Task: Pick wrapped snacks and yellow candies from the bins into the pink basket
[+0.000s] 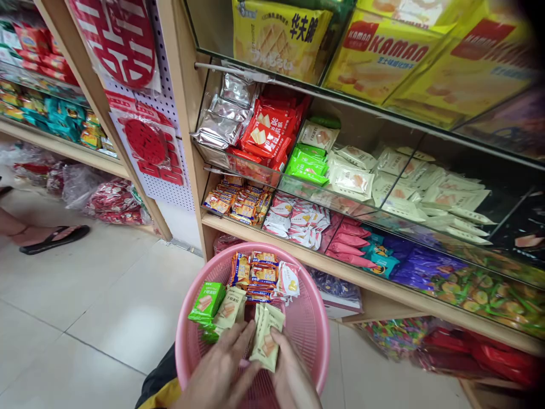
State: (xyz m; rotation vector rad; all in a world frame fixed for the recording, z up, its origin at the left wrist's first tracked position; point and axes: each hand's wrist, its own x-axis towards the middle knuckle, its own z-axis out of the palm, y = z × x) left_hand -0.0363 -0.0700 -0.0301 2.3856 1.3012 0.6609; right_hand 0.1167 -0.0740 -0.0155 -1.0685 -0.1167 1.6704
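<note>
The pink basket [320, 318] is the reference item. It is positioned in front of the wooden shelf unit [383, 291], above the tiled floor [106, 324].

Hands: both are over the near part of the basket. The right hand [292, 366] is partly closed, with its thumb on the right side of a cream packet [267, 338], and holds it. The left hand [225, 360] has its fingers partly extended and spaced; they touch the left side and lower end of the same packet. Whether the left hand also grips the packet cannot be told. The packet is tilted, printed face up, above the middle of the basket.

Basket contents: orange-and-blue packets [255, 275] lie in rows at the far side. White-and-pink packets [288, 279] lie just to their right. Green packets [207, 301] lie at the left side, with a second cream packet [230, 307] beside them.

Beyond the basket, the lower tier of the shelf unit holds more orange-and-blue and white-and-pink packets. The tier above holds red packets [270, 130], green packets and cream packets. A foot in a black sandal [55, 236] is on the floor, well apart to the left of the basket.
</note>
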